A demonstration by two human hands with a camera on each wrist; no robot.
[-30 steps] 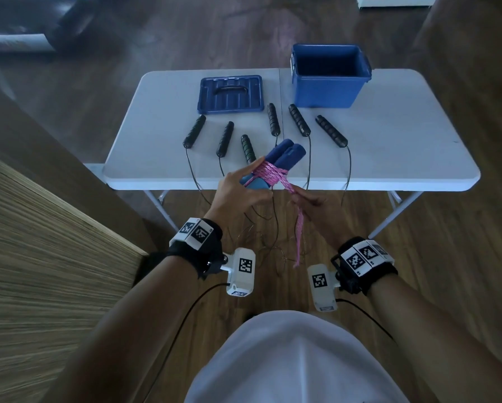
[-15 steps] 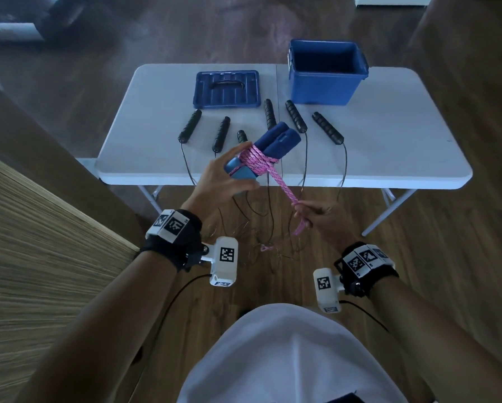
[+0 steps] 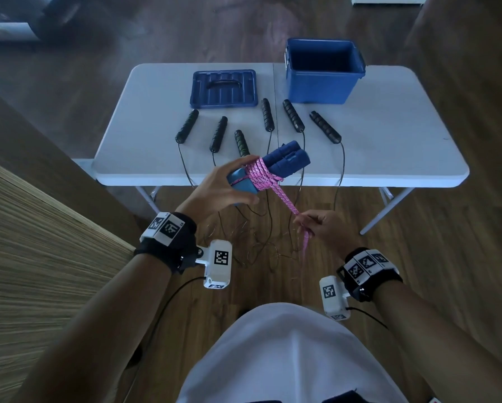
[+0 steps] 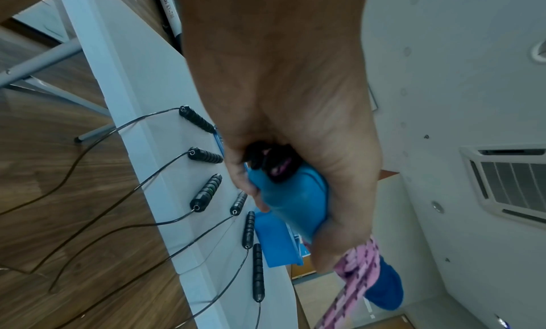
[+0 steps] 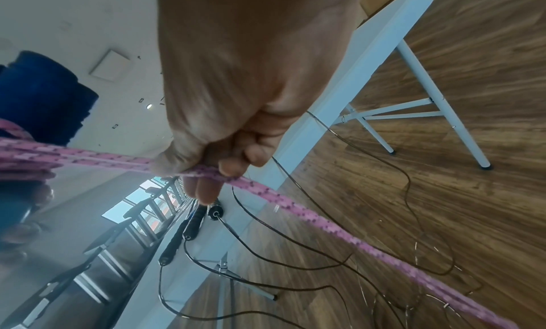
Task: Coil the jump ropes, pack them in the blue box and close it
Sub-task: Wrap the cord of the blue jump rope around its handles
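My left hand [image 3: 223, 190] grips the two blue handles [image 3: 284, 159] of a jump rope, held together in front of the table edge; the handles' light blue ends [image 4: 295, 203] show inside its fingers. Pink cord [image 3: 261, 174] is wound several turns around the handles. A taut stretch of cord runs down to my right hand [image 3: 316, 228], which pinches it [image 5: 207, 171]; the loose tail hangs below. The open blue box [image 3: 322, 71] stands at the table's back right, its lid [image 3: 223, 88] flat to the left.
Several black jump-rope handles [image 3: 268, 114] lie in a row on the white folding table [image 3: 389, 146], their thin dark cords [image 3: 255, 245] trailing over the front edge onto the wooden floor. A wooden panel stands at my left.
The left hand lifted the wrapped handles up and left; the right hand drew the pink cord down and to the right, pulling it taut with a shorter tail.
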